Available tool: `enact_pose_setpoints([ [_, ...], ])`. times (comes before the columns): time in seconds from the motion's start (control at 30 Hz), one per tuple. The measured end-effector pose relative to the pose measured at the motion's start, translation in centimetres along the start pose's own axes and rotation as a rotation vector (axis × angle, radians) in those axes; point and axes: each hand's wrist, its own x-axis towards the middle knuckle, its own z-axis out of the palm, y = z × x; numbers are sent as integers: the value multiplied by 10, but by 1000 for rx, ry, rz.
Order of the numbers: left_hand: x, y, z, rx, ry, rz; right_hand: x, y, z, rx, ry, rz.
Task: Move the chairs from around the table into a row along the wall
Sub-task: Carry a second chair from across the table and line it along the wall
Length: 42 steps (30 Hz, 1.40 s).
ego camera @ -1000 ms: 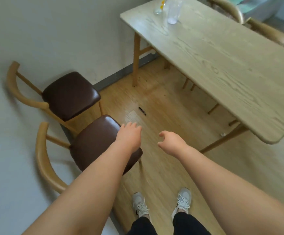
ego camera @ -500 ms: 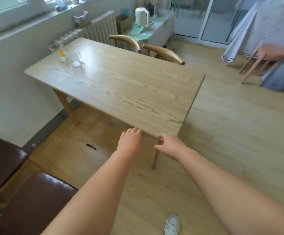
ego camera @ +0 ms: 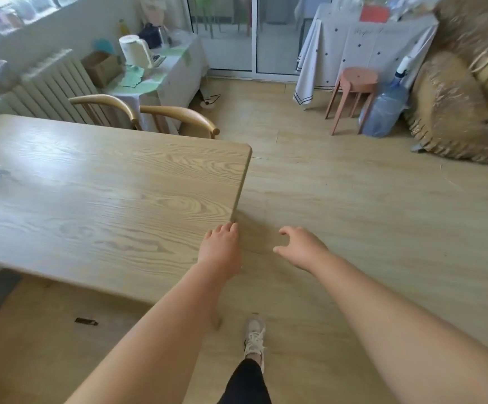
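Note:
A light wooden table (ego camera: 97,199) fills the left half of the head view. Behind its far edge two chairs stand tucked in; only their curved wooden backrests show, one further left (ego camera: 103,104) and one nearer the table's far right corner (ego camera: 181,116). My left hand (ego camera: 220,249) hovers over the table's near right corner, fingers relaxed, holding nothing. To its right, above the bare floor, my right hand (ego camera: 302,247) is empty with loosely curled fingers. Both hands are far from the chairs.
A radiator (ego camera: 50,86) lines the left wall, with a cluttered side table (ego camera: 161,68) beyond it. A pink stool (ego camera: 353,94), a water jug (ego camera: 385,107) and a brown sofa (ego camera: 464,100) stand at the far right. A small dark object (ego camera: 86,321) lies under the table.
My view has swung right, away from the two brown-seated chairs by the wall, which are now out of sight. The table's right end and open floor have come into view. Both hands stay empty.

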Motion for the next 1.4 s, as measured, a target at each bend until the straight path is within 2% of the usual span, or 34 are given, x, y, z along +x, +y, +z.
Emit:
enact_pose_setpoints([
  [0.5, 259, 60, -57, -66, 1, 19, 203, 16, -159, 16, 58, 67],
  [0.73, 373, 98, -68, -75, 15, 14, 308, 38, -221, -34, 12, 34],
  [0.93, 456, 108, -80, -108, 24, -159, 416, 45, -279, -99, -65, -56],
  [1.1, 503, 97, -95, -163, 83, -276, 494, 20, -313, -179, -105, -154],
  [1.4, 560, 7, -112, -309, 180, -622, 608, -108, -291, -282, -284, -396],
])
